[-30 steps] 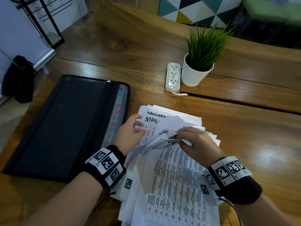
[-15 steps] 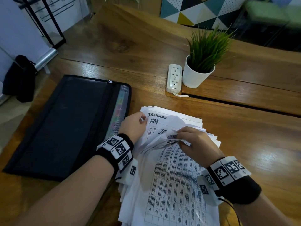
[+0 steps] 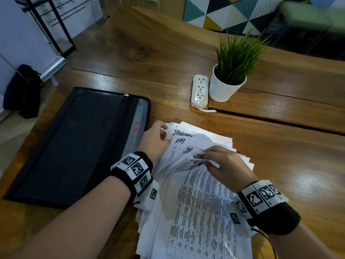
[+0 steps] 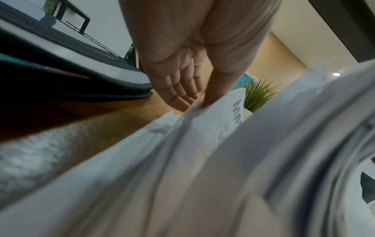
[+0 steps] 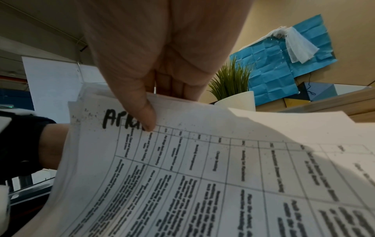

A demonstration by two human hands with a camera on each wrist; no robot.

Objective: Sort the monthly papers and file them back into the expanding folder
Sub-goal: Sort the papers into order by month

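Note:
A fanned stack of white printed papers (image 3: 197, 212) lies on the wooden table, with handwritten month names at the sheet tops. My left hand (image 3: 155, 139) pinches the top left corner of the sheet marked "MAY" (image 4: 229, 112), thumb on top. My right hand (image 3: 224, 163) grips several lifted sheets (image 3: 184, 163) by their top edge; the thumb presses the uppermost, headed "APR" (image 5: 113, 119). The black mesh expanding folder (image 3: 74, 143) lies flat to the left, its coloured tabs showing along the right side.
A white power strip (image 3: 200, 90) and a white pot with a green plant (image 3: 226, 86) stand beyond the papers. A gap between table boards (image 3: 280, 122) runs along the right. A black bag (image 3: 22, 90) sits on the floor at the left.
My left hand has slid up along the left edge of the stack to the top corner of the sheets. The right hand keeps the lifted sheets in place.

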